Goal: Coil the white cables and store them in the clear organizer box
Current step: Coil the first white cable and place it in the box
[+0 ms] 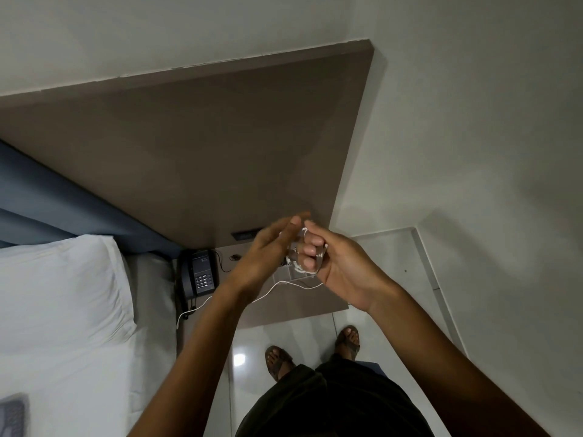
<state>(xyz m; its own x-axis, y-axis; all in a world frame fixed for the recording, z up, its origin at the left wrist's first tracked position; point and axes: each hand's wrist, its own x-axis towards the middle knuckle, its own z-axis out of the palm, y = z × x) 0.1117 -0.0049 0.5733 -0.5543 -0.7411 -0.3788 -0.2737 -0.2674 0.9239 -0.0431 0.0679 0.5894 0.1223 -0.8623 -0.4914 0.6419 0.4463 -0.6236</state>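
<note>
Right hand (334, 263) is gripping a half-wound white cable (303, 266), loops around its fingers. Left hand (268, 250), open and blurry, is feeding at 9 o'clock. Slack's trailing toward 8 o'clock past the phone (198, 274). Looks mid-coil; next needs winding in the tail. Can't make out the organizer box.

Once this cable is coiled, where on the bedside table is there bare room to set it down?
The bedside table is bare along its front edge, right of the trailing white cable. The back left is crowded by the black telephone and its cord. The middle is hidden behind the left hand and right hand.
</note>
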